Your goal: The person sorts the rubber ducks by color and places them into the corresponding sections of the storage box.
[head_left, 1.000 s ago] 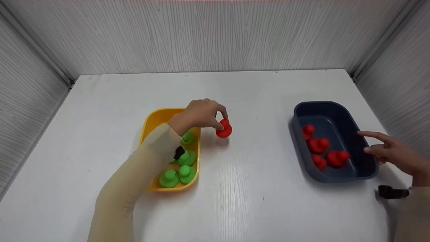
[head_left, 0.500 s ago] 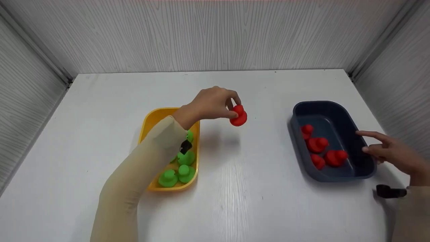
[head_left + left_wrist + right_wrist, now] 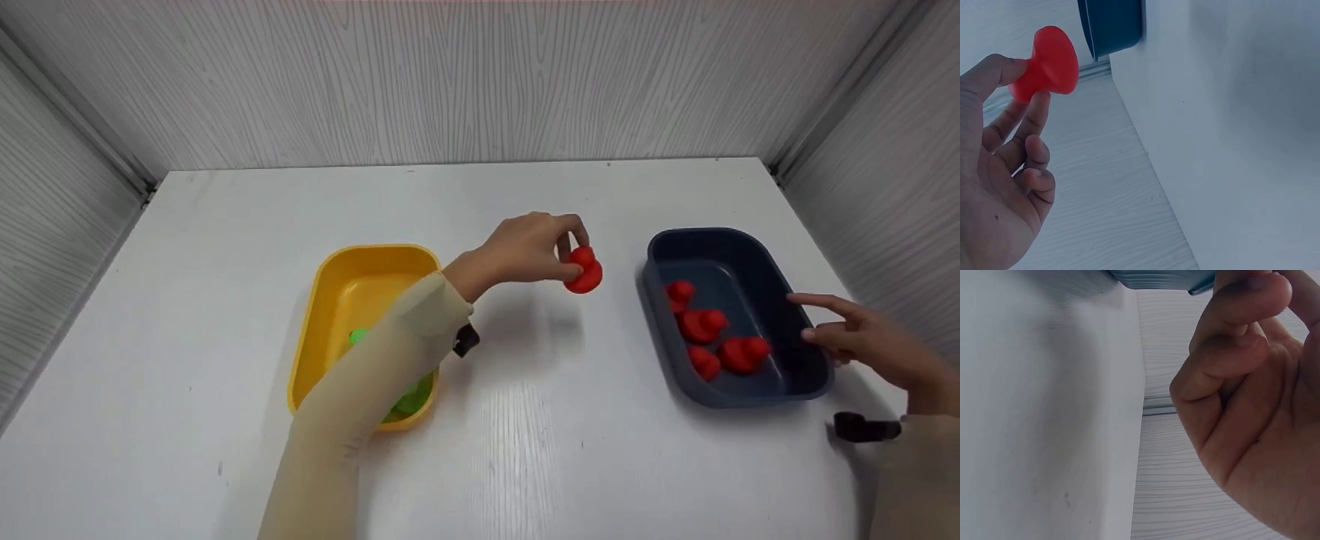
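My left hand (image 3: 571, 251) pinches a red toy duck (image 3: 583, 271) between thumb and fingers, in the air above the white table, just left of a dark blue bin (image 3: 705, 233). The left wrist view shows the same red duck (image 3: 1050, 63) at the fingertips of my left hand (image 3: 1024, 84), with the blue bin (image 3: 1111, 25) beyond it. Several red ducks (image 3: 701, 324) lie in the bin. My right hand (image 3: 814, 319) is at the bin's right rim, index finger stretched over it, holding nothing. In the right wrist view my right hand's fingers (image 3: 1241, 354) are loosely bent.
A yellow bin (image 3: 375, 250) stands at centre left with green ducks (image 3: 411, 402) inside, mostly hidden by my left sleeve. Grey panelled walls close the table at the back and both sides. The blue bin's edge (image 3: 1157, 278) shows in the right wrist view.
My left hand lifted the red duck off the table beside the yellow bin and carried it right, close to the blue bin. The right hand stayed by the blue bin.
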Tool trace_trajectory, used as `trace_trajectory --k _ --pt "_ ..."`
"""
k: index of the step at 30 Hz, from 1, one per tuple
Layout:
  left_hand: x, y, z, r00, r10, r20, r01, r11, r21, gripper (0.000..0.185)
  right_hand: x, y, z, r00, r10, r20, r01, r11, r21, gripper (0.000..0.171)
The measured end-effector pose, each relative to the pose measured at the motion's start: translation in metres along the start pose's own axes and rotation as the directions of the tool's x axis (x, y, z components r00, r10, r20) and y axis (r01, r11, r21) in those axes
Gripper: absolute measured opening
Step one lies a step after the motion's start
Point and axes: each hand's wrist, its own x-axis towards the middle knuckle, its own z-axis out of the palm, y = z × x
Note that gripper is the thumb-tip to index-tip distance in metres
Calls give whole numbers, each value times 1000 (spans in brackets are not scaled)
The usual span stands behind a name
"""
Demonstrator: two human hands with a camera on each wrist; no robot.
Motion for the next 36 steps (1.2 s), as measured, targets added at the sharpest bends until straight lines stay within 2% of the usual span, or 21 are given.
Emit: trace_trajectory --k 10,15,21,30,36 --pt "23 30 14 997 82 -6 -82 995 -59 32 1 2 0 1000 -13 -1 13 1000 17 44" --pt "31 43 28 991 129 21 -126 987 -102 31 1 3 -1 1000 -14 -8 14 1000 18 44" --pt "43 59 49 980 200 12 -196 971 -133 30 1 3 0 1000 8 -29 -8 1000 -9 44" --pt "56 93 78 975 220 31 -214 967 -139 31 0 2 1 999 37 -31 -38 999 -17 42" --pt "64 105 92 983 169 66 -160 979 -126 31 2 1 1 997 68 -32 -70 997 -45 43"
